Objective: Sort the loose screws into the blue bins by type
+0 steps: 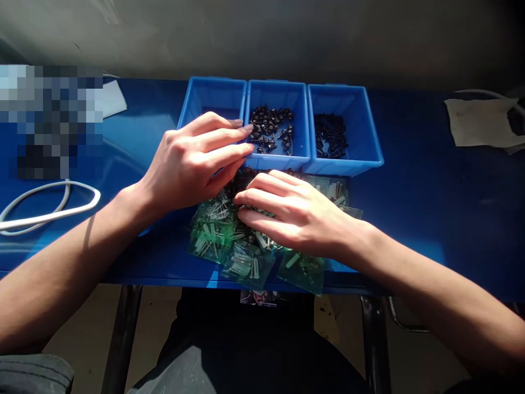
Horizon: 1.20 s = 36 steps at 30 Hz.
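Observation:
My left hand (200, 158) lies over the front of the left blue bin (213, 93), its fingers apart and their tips at the edge of the middle bin (279, 161); nothing shows in it. Black screws (270, 123) lie in the middle bin, and more dark screws (330, 134) in the right bin (348, 164). My right hand (287, 210) rests over the pile of green-tinted plastic packets (213, 235) in front of the bins, fingers curled, their tips by dark pieces; what they hold, if anything, is hidden. Some packets show pale plugs and screws.
A white cable (49, 216) loops on the blue table (410, 202) at the left, below a blurred-out patch. White paper (114, 99) lies at the left, and a beige sheet (476, 123) at the far right.

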### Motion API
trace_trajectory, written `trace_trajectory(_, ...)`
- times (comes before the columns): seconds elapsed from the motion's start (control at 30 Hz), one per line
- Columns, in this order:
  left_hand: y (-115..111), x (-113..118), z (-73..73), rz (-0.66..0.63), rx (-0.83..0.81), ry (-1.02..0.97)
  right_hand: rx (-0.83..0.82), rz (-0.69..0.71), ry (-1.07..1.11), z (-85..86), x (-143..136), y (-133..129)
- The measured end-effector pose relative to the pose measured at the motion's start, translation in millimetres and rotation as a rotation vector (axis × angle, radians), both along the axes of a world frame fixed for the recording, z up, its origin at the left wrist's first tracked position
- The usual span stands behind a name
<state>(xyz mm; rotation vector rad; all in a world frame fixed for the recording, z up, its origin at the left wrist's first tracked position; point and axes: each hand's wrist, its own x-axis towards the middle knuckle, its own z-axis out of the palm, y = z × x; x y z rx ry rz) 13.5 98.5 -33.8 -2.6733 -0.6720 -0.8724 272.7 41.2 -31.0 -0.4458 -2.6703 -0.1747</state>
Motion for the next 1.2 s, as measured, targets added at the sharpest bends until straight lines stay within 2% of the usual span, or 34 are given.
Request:
trace_trajectory(0.13,-2,2,-0.9,0.029,-0.055,-0.023,-0.003,-0.001,0.057,-0.7,-2,0)
trace_trajectory(0.33,-3,2,0.6,0.006,-0.066,-0.035,-0.017,-0.008,0.130,-2.2,1,1)
trace_trajectory(0.63,-4,2,2.5,0.032,-0.068,-0.007,0.031,-0.007,0.044,-4.8,-1,2)
trace_trajectory(0.87,-1,1,1.0,0.003,-0.071,0.000,0.001,0.003,0.088,-1.0,2,-1)
trace_trajectory(0.93,-1,0,1.5,0.001,-0.073,0.000,-0.091,-0.011,0.201,3.0,5,-3)
trace_trajectory(1.07,-3,0,2.9,0.002,-0.066,0.007,-0.391,-0.086,0.495,14.0,13,-5)
trace_trajectory(1.2,-3,0,4.0,0.004,-0.084,0.019,-0.586,-0.119,0.669,18.2,19,-3)
